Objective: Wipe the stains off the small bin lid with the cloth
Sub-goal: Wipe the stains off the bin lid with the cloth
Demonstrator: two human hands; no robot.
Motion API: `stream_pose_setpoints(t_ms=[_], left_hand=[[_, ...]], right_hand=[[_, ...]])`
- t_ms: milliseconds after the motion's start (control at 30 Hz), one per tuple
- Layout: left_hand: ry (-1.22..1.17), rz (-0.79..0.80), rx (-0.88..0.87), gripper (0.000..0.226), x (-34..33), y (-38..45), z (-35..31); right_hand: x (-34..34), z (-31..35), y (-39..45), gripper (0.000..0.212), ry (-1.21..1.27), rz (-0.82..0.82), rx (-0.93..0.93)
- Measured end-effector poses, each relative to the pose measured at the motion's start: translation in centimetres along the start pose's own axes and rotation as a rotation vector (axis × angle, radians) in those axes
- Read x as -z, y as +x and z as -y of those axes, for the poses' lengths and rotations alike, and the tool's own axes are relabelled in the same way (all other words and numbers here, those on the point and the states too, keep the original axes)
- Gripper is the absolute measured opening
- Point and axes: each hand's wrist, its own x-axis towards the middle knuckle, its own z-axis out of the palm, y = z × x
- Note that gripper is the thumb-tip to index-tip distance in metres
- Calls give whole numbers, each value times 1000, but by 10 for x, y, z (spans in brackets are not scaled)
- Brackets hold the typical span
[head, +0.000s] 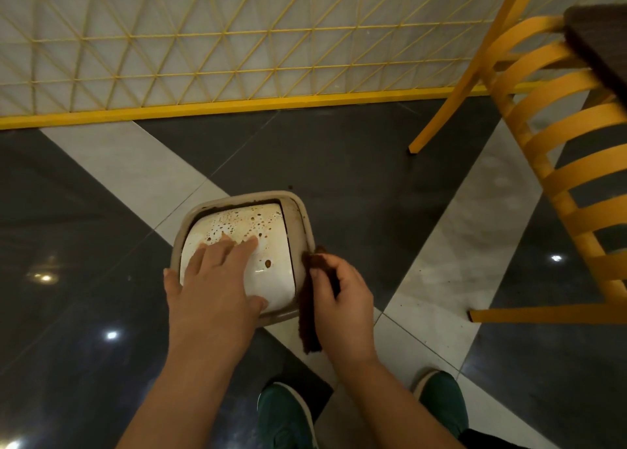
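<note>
A small bin stands on the floor with a beige rim (307,226) and a white flap lid (268,245). Brown stains and droplets speckle the far half of the lid. My left hand (212,287) lies flat on the lid with straight fingers, its fingertips touching the stained area. My right hand (339,299) is just off the bin's right edge and grips a dark brown cloth (310,326), which hangs down along the rim. The cloth is beside the lid, not on it.
A yellow chair (549,150) stands to the right, with a dark tabletop corner (600,38) above it. A yellow mesh partition (217,41) closes off the far side. The floor has dark and light tiles. My green shoes (288,418) are below the bin.
</note>
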Motion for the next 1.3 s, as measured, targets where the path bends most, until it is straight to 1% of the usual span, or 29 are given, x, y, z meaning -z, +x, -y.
stream_pose_setpoints(t_ms=[67,133,200,267,333,433,467,533,567,633,700,733,800,900,1000,1100,1200,1300], left_hand=[[-1,8,-9,83,1,-1,0],[-25,28,-12,83,1,-1,-1],[-36,51,-25,84,0,-2,-2],[-39,68,-30,86,1,-2,-3],[-63,76,-19,86,1,-1,-3],[-92,52,-22,80,0,-1,-3],[-97,46,-19,78,-1,-2,-3],[-95,51,-14,77,-1,-2,-3],[-89,57,-16,77,-1,-2,-2],[-86,65,-29,76,-1,-1,-1],[-93,77,-42,76,0,0,0],[-93,84,-45,77,-1,0,0],[-95,97,-45,79,-1,0,-1],[-129,93,-39,81,-2,0,-3],[-130,86,-35,79,-4,0,-5],[-116,82,-21,78,-4,1,-7],[-105,73,-12,79,-4,1,-8],[-108,68,-12,79,-4,0,-8]], right_hand=[[2,-14,12,19,66,-43,-160],[4,-25,21,21,58,-63,-258],[4,-26,23,13,56,13,-330],[2,-27,18,18,136,76,-379],[1,-29,6,20,205,90,-428],[3,-36,-13,23,252,117,-498],[4,-38,-18,23,288,113,-524],[8,-38,-24,16,404,53,-560],[11,-37,-26,12,460,6,-556],[16,-34,-30,12,555,-67,-512],[17,-28,-33,13,587,-39,-450],[16,-25,-33,14,552,2,-423],[13,-23,-30,15,399,60,-382],[11,-20,-12,16,165,56,-262],[11,-9,23,12,71,-7,-174],[10,0,43,8,67,-68,-190],[9,-10,11,12,90,-25,-239],[7,-21,-27,11,36,29,-312]])
